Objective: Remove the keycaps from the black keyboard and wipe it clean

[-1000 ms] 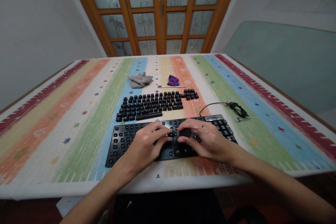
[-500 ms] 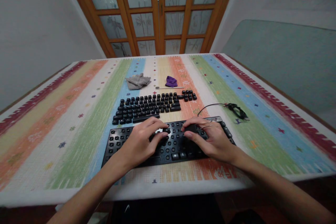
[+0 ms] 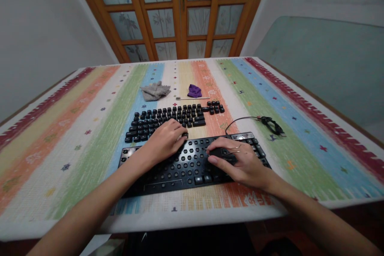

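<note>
Black plastic makes up the keyboard (image 3: 180,164) under your hands, lying across the lower centre of the frame; much of it is bare, with fitted caps (image 3: 207,178) toward its right end. Above it, in the centre, loose caps (image 3: 160,116) stand in rows on the striped counter (image 3: 303,128). Your left hand (image 3: 166,140) pinches what looks like a single cap (image 3: 185,134) between thumb and fingertips, at the keyboard's upper edge and near those rows. Your right hand (image 3: 240,164) grips a dark tool (image 3: 218,153) with thin wires (image 3: 238,148), probably a puller, over the keyboard's right half.

The step in hand seems to be taking caps off singly and lining them up. The next move, as you stand, calls for the left hand to set its cap in place without nudging its neighbours, and for the right to have the tool ready.

Your left hand and forearm (image 3: 99,204) hide the keyboard's upper left and some loose caps; the right hand covers part of the tool and whatever sits beneath it. The pinched cap is too small and dark to read, and you cannot make out most legends.
</note>
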{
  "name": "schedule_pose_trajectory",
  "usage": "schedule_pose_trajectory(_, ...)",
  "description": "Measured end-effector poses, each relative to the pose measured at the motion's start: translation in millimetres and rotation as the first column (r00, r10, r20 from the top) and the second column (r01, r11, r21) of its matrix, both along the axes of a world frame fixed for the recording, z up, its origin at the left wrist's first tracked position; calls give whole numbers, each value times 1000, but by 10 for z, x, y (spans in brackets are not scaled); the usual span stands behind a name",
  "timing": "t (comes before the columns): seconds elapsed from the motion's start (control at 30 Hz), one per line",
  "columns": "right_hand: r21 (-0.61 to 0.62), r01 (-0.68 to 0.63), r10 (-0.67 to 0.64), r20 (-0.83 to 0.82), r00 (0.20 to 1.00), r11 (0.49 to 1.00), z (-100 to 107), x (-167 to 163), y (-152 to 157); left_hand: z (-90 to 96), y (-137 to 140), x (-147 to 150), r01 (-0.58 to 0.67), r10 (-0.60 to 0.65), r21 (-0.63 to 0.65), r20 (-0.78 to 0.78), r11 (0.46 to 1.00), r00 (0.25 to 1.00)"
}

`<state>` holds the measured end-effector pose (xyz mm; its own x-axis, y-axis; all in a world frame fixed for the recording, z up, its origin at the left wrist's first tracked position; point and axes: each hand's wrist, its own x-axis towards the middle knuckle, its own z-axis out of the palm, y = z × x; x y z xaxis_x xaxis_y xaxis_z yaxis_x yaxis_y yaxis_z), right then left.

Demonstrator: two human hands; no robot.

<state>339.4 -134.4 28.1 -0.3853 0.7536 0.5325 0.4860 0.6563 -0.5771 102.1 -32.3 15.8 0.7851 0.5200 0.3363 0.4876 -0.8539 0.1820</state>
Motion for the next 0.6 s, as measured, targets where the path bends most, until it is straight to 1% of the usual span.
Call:
schedule_pose_trajectory(0.07, -11, 8, -9, -6, 1000, 1000, -3, 7, -4, 5, 42, 37, 8, -8, 9, -11, 1000, 1000)
schedule_pose_trajectory(0.2, -16, 18, -18, -24, 1000, 1000, -4, 13, -8, -11, 112, 88, 4, -4, 20, 16, 1000, 1000)
schedule_pose_trajectory(0.37, 2, 7, -6, -24, 1000, 1000, -13, -2, -7, -86, 175, 94, -34, 33, 28, 32, 999, 999)
schedule_pose_trajectory(0.6, 14, -17, 18, -10, 1000, 1000, -45, 6, -11, -173, 198, 64, -37, 36, 31, 29, 999, 999)
